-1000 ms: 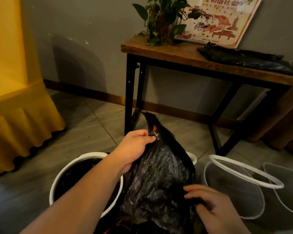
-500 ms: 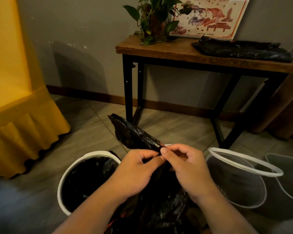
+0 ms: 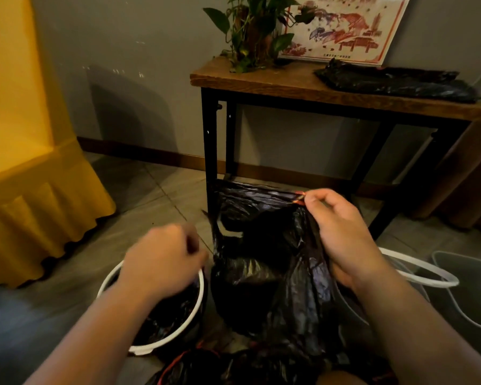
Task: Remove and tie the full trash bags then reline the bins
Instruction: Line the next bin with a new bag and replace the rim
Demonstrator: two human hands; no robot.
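yellow pleated cloth (image 3: 39, 204) far left. round white-rimmed bin (image 3: 139, 350) on the tiled floor, lined in crinkled black plastic. left hand (image 3: 164, 259) over its rim, blurred, fingers curled; cannot tell whether it holds anything. just right of it a thin, glossy, wrinkled black trash bag (image 3: 261, 245), held up between the hands. right hand (image 3: 342, 234) pinches its top edge at a red drawstring (image 3: 300, 197). grey bin with a white ring rim (image 3: 428, 273) at the right.

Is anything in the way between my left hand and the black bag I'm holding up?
Nothing visible. The left hand, blurred, hangs over the lined bin, right beside the left edge of the black bag, which the right hand pinches at its top. Whether it already touches the bag is unclear.
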